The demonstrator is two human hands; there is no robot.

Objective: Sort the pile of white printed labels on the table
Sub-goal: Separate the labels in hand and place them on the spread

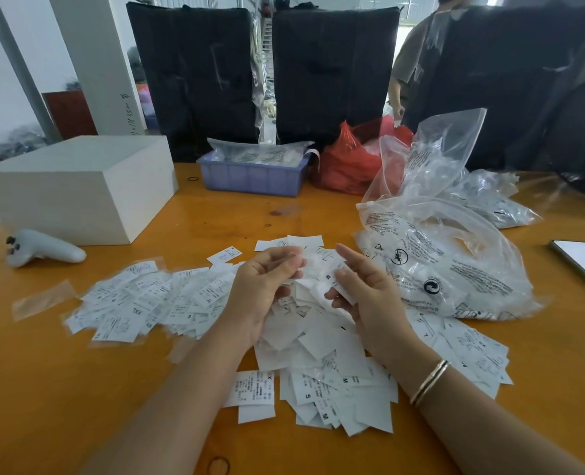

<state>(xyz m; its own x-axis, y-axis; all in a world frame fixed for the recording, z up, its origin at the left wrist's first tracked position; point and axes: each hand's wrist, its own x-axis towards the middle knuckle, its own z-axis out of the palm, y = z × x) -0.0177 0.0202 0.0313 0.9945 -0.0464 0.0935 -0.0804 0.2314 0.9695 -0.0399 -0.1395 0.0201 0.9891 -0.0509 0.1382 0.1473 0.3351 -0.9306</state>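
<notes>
Both hands raised over label pile (318, 351), left hand (263, 286) & right hand (363, 289) each pinching labels

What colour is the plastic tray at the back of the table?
Pale lilac-blue; the tray shows clearly in the head view, holding clear bags.

Left forearm: bare, reaching in from the lower left, angled up toward the centre.
Left hand (263, 286): raised, palm turned inward, fingers curled, fingertips pinching a small white printed label (313, 260).
Right forearm: bare, coming in from the lower right, thin gold bangle (428, 382) at the wrist.
Right hand (366, 289): raised opposite the left, palm inward, fingers partly bent, thumb and fingers gripping the same label.
</notes>
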